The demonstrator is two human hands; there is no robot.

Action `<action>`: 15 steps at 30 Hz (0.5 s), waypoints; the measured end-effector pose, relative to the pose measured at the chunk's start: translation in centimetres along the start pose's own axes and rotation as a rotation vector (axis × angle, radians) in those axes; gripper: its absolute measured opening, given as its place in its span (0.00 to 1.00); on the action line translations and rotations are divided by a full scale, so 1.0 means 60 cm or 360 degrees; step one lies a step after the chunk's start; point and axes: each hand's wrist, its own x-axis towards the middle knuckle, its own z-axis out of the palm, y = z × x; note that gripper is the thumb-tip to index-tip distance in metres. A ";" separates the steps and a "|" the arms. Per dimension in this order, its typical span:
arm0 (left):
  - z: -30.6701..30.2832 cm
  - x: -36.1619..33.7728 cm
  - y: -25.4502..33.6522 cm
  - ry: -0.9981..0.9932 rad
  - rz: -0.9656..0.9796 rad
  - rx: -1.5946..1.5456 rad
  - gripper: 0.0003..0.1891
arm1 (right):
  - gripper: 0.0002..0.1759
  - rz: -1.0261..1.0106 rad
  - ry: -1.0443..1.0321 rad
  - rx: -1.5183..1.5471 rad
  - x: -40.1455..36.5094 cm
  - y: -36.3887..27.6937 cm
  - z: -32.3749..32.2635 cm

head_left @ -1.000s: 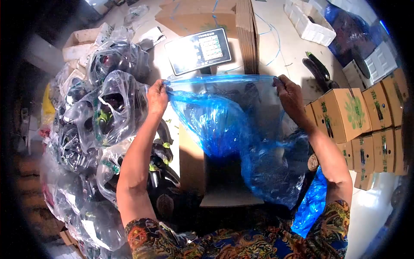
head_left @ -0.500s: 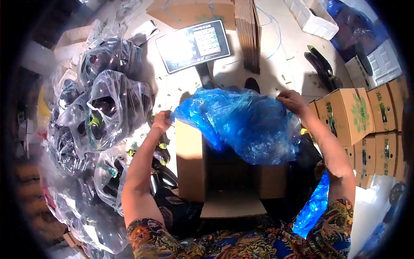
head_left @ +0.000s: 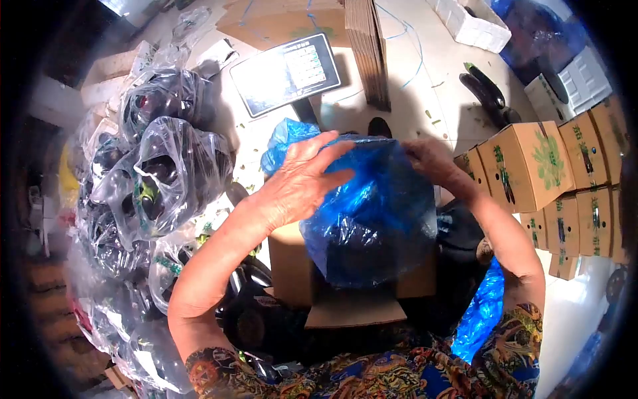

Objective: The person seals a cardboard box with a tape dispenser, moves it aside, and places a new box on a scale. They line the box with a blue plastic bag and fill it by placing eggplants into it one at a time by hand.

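At left: pile of clear bags (head_left: 123, 256) with dark eggplants (head_left: 153, 209) inside. At centre: open carton (head_left: 290, 266). Over the carton's opening: blue bag (head_left: 372, 219). Beyond the bag: display panel (head_left: 286, 76). Across the bag's left part: left hand (head_left: 299, 183), with fingers spread wide. At the bag's upper right edge: right hand (head_left: 432, 159), with fingers curled closed on that edge.

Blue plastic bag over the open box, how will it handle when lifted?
The blue bag seems floppy, hanging creased over the box. It looks light, being thin and see-through, and perhaps slippery, given its glossy sheen.
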 end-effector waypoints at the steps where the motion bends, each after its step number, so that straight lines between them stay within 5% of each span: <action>1: 0.003 -0.010 -0.001 0.0012 0.0000 0.0045 0.24 | 0.12 0.0051 0.0089 0.0208 -0.004 -0.016 -0.001; 7: 0.022 -0.071 -0.026 0.0527 -0.0443 -0.0202 0.11 | 0.10 0.0260 0.0493 0.0311 0.031 0.062 0.018; 10: 0.017 -0.096 -0.022 0.0704 -0.0497 -0.0196 0.09 | 0.10 0.0841 0.0396 0.1097 0.071 0.079 -0.008; 15: 0.050 -0.174 -0.022 0.0281 -0.0859 -0.0597 0.07 | 0.10 0.0893 0.0371 0.1158 0.124 0.132 0.021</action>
